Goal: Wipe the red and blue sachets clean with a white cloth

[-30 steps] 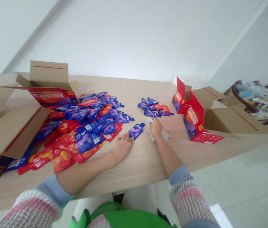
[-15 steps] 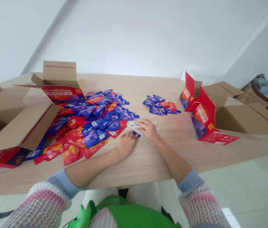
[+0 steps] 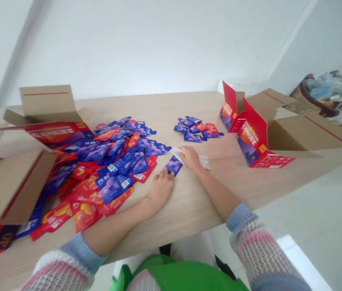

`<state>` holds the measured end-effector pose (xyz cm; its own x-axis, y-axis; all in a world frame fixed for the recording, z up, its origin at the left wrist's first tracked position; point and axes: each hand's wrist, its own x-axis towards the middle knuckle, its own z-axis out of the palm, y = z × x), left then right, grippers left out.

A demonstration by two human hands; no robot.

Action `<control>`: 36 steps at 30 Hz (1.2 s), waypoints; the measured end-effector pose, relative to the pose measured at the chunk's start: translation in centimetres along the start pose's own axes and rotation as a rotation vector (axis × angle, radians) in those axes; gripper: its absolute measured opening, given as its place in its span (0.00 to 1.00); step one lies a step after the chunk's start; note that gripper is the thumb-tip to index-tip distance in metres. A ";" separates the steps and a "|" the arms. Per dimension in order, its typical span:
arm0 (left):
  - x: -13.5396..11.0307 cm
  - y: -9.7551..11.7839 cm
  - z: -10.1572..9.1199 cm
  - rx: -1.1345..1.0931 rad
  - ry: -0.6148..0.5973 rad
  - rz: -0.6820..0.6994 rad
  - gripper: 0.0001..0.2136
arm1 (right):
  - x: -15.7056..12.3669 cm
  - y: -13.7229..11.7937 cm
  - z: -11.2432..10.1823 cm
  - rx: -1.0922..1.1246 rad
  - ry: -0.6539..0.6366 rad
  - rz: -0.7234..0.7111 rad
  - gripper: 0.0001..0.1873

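My left hand [image 3: 161,188] rests on the table with its fingertips holding the lower left edge of a blue sachet [image 3: 173,166] that lies flat. A folded white wipe [image 3: 204,161] is under my right hand [image 3: 190,158], whose fingers are closed on it. Part of the wipe overlaps the upper right side of the sachet. Left of my hands spreads a large heap of blue and red sachets [image 3: 113,188]. Beyond my right hand lies a smaller pile of blue and red sachets [image 3: 195,131].
Open red cartons, one at the back left [image 3: 58,135] and one at the near left [image 3: 22,190], border the heap. Two more open cartons, a nearer one [image 3: 252,139] and a farther one [image 3: 229,109], stand on the right. The wooden table [image 3: 189,210] meets a white wall behind.
The wipe has moved off most of the blue sachet, so its printed face shows. My right hand is slightly farther up the table. The whole view has shifted and tilted.
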<state>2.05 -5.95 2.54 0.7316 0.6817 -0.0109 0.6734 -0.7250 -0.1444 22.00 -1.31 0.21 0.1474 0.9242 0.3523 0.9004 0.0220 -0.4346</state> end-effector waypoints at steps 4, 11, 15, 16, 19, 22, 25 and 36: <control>-0.5 0.0 0.1 0.028 0.002 0.023 0.20 | 0.2 2.1 -0.2 -0.119 0.083 0.170 0.16; -0.8 0.1 0.4 0.038 0.021 -0.011 0.20 | -0.5 4.1 -1.7 0.037 0.364 0.231 0.17; -0.8 0.1 0.7 0.051 0.045 -0.007 0.20 | -1.7 0.8 -3.2 0.271 0.557 0.064 0.20; -0.8 0.1 0.7 0.054 0.043 -0.004 0.19 | -2.1 -0.3 -3.5 0.309 0.580 0.020 0.20; -0.8 0.1 0.8 0.052 0.024 -0.004 0.19 | -3.5 -3.2 -3.8 0.348 0.607 -0.135 0.19; -0.7 0.1 0.6 0.033 0.021 0.000 0.19 | -4.6 -5.1 -3.4 0.309 0.526 -0.339 0.17; -0.6 0.1 0.4 0.024 0.031 0.023 0.18 | -4.8 -5.7 -2.5 0.200 0.274 -0.410 0.18; -0.5 -0.4 0.1 0.108 0.027 0.067 0.18 | -2.8 -4.5 -0.3 -0.155 -0.134 -0.165 0.19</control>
<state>1.43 -5.99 2.51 0.7783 0.6279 0.0027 0.6085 -0.7531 -0.2503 17.68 -4.09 1.47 -0.0530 0.9553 0.2908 0.9613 0.1277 -0.2440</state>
